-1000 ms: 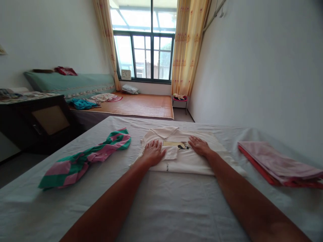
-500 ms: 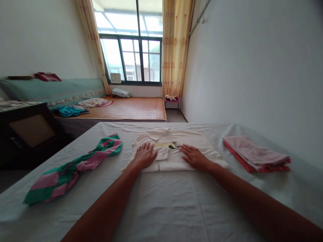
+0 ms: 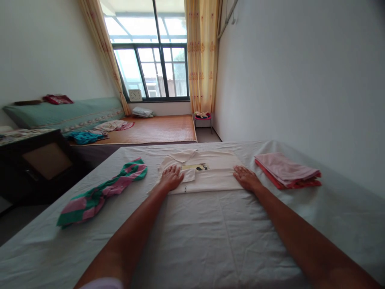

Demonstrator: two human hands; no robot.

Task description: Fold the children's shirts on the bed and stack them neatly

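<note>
A cream shirt (image 3: 210, 182) with a collar and a printed picture lies partly folded in front of me, its near edge turned up over the front. On its left part my left hand (image 3: 172, 178) rests flat, palm down, fingers outstretched beside a small folded-over flap. My right hand (image 3: 246, 178) lies on the shirt's right end with its fingers spread, nearest to the folded pink and red cloths. The hands cover parts of both ends of the shirt. Neither hand grips anything.
A green and pink checked garment (image 3: 102, 196) lies bunched on the left of the white sheet (image 3: 192, 237). Folded pink and red cloths (image 3: 285, 168) are stacked at the right. Beyond stand a bed with a brown mat (image 3: 162, 128) and a dark cabinet (image 3: 45, 160).
My right hand has slid rightward along the shirt, from beside the print to its right end. My left hand stays on the left part. The whole view has shifted slightly.
</note>
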